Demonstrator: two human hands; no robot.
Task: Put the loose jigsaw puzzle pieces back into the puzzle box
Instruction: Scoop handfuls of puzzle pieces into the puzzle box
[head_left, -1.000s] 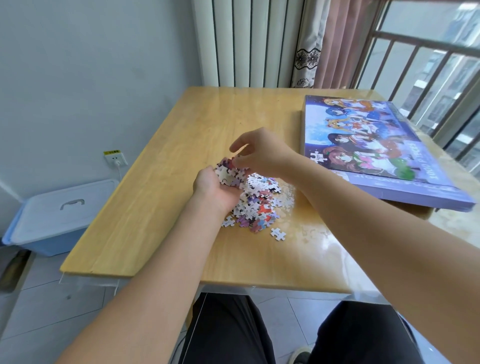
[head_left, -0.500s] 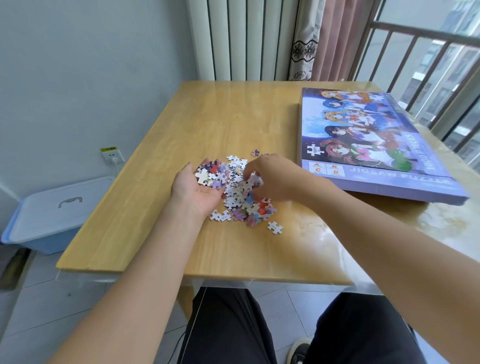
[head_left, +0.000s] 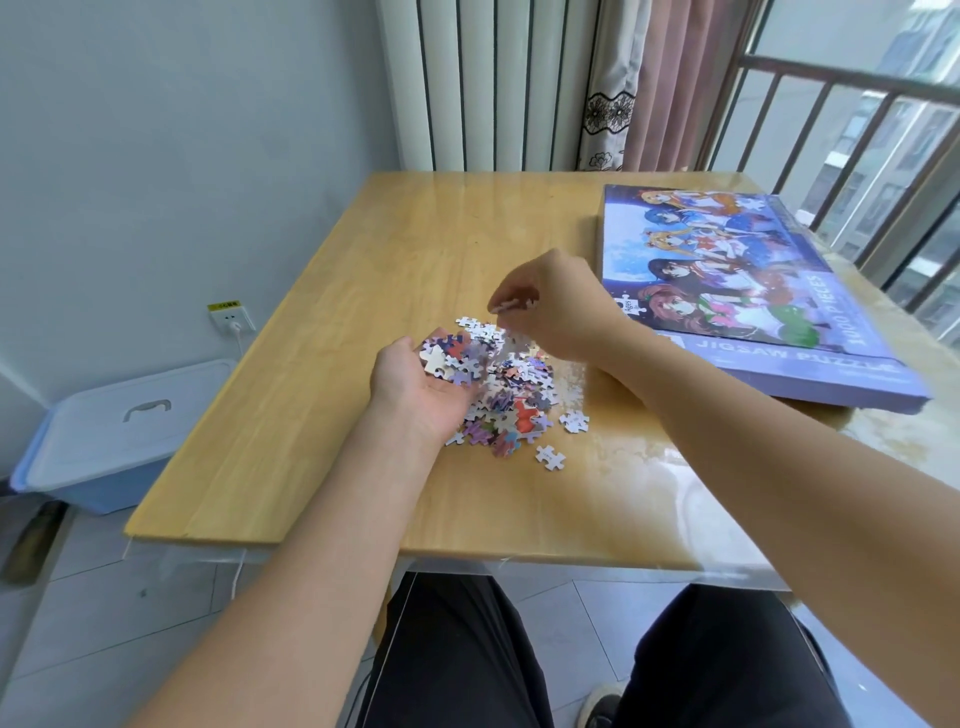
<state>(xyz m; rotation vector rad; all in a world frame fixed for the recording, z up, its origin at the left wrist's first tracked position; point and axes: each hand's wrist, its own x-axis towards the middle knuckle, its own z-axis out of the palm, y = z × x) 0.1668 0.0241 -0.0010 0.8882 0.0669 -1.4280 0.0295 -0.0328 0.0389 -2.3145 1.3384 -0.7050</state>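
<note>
A heap of loose jigsaw pieces (head_left: 514, 395) lies on the wooden table (head_left: 363, 291) in front of me. My left hand (head_left: 421, 384) is palm up at the heap's left edge, cupping several pieces (head_left: 452, 356) in its curled fingers. My right hand (head_left: 556, 306) hovers just above the heap's far side and pinches a few pieces (head_left: 511, 304) between its fingertips. The purple puzzle box (head_left: 753, 291), with a cartoon picture on its lid, lies shut on the table's right side, right of my right hand.
Two stray pieces (head_left: 550, 457) lie near the heap's front right. A blue storage bin with a white lid (head_left: 119, 431) stands on the floor left of the table. A wall socket (head_left: 231, 317), curtains and a window railing are behind. My knees show under the table's front edge.
My right hand has lifted off the heap with a few pieces pinched in it, rising above my left palm. My left hand stays cupped with its pieces.
</note>
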